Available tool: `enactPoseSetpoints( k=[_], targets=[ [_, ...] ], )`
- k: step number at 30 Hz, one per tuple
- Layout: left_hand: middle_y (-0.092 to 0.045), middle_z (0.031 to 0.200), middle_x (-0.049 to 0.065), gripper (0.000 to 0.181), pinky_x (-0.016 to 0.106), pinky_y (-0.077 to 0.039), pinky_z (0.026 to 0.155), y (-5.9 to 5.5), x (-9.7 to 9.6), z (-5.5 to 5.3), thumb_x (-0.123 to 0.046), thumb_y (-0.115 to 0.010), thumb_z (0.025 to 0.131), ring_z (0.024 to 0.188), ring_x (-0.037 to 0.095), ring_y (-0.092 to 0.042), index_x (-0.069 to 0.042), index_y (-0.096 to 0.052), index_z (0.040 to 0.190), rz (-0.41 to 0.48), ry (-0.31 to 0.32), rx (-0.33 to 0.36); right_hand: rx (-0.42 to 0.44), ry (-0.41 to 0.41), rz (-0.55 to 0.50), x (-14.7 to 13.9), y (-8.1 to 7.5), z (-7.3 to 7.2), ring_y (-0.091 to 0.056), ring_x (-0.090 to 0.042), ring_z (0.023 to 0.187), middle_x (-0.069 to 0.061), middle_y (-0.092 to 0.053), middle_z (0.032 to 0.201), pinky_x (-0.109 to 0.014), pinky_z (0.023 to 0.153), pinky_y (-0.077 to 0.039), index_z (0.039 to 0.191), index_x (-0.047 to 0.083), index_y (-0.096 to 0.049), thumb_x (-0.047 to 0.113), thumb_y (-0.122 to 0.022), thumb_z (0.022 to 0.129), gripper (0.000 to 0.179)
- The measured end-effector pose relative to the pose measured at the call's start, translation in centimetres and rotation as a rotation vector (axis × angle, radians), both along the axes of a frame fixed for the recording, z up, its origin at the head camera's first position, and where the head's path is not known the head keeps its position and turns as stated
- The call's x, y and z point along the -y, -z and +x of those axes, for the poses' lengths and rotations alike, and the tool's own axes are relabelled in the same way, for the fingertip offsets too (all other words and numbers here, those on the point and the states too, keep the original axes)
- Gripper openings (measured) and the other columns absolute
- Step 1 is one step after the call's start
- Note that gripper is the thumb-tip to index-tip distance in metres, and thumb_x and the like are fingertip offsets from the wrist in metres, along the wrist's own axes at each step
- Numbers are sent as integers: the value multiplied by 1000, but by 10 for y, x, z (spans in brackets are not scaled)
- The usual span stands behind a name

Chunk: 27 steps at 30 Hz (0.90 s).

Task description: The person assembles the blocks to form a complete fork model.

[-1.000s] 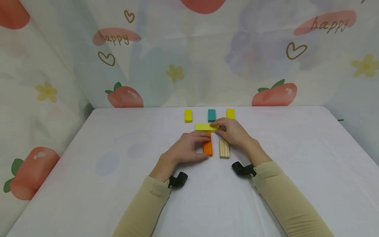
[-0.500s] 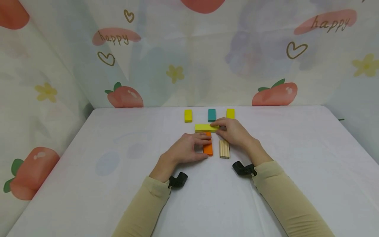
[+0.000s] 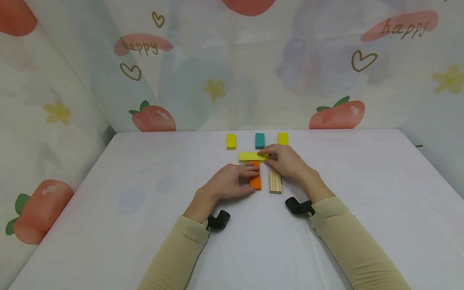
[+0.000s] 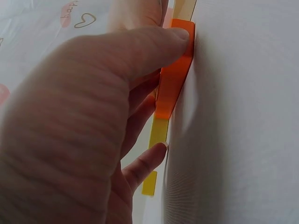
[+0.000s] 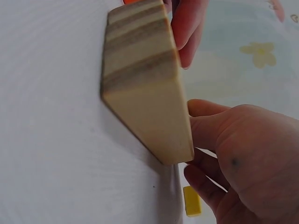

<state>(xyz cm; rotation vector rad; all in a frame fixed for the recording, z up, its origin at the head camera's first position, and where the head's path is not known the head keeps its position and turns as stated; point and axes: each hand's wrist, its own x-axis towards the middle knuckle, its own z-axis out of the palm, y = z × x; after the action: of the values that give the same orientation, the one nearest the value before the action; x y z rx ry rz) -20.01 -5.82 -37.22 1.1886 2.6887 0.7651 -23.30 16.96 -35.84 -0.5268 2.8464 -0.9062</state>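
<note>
An orange block [image 3: 255,183] lies lengthwise on the white table. My left hand [image 3: 225,182] grips it, with the thumb on its near end and the fingers over its far part; the left wrist view shows the thumb pressed on the orange end. Across the far end of the orange block lies a yellow-green block [image 3: 248,157], set sideways like the top of a T. Its right end is pinched between the thumb and fingers of my right hand [image 3: 286,162]. A striped wooden block [image 3: 275,183] lies just right of the orange one, below my right hand.
Behind the hands stand a yellow block [image 3: 230,141], a teal block [image 3: 259,141] and another yellow block [image 3: 282,138] in a row near the far table edge. A printed cloth [image 3: 246,100] hangs behind the table. Both wrists carry black cameras.
The fingers of my left hand have shifted very slightly toward me over the orange block. My right hand and the other blocks look unmoved.
</note>
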Motion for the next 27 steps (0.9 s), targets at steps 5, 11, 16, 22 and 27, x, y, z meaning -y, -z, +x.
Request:
enactPoseSetpoints(
  k=[5,11,16,22,27],
  targets=[
    [-56,145,-3,48,29,-33,114,0,-1,0,-27,-74,93,138,9,-45,-13,-65,137,-8,2,-15,6,-1,2,0,1,-1,-48,-33,134,-12,-59,140,-53,110,-38,135,11,-66,7,-66,98,37],
    [-56,145,-3,48,28,-33,114,1,-2,-1,-28,-74,93,137,9,-45,-13,-65,137,-14,-1,-23,1,-4,-7,-1,1,-1,-49,-33,132,-12,-60,138,-52,109,-39,134,10,-67,6,-67,97,37],
    [-56,145,-3,47,29,-33,114,2,-1,-2,-28,-74,93,138,9,-45,-14,-65,137,-5,-1,-17,-8,-8,-12,-1,1,0,-50,-33,131,-13,-61,137,-52,109,-40,133,9,-67,5,-67,96,37],
    [-57,144,-3,47,28,-33,114,3,-1,-3,-28,-75,93,137,9,-46,-14,-66,136,0,0,-18,-8,-5,-8,0,1,0,-50,-34,131,-12,-62,136,-53,109,-39,133,10,-67,6,-67,96,37],
    [-58,143,-3,47,29,-33,113,3,-1,-2,-27,-75,92,137,10,-46,-14,-66,136,2,-2,-24,-11,-3,-4,0,0,1,-50,-34,131,-12,-62,136,-53,109,-39,132,10,-68,6,-68,96,36]
  ],
)
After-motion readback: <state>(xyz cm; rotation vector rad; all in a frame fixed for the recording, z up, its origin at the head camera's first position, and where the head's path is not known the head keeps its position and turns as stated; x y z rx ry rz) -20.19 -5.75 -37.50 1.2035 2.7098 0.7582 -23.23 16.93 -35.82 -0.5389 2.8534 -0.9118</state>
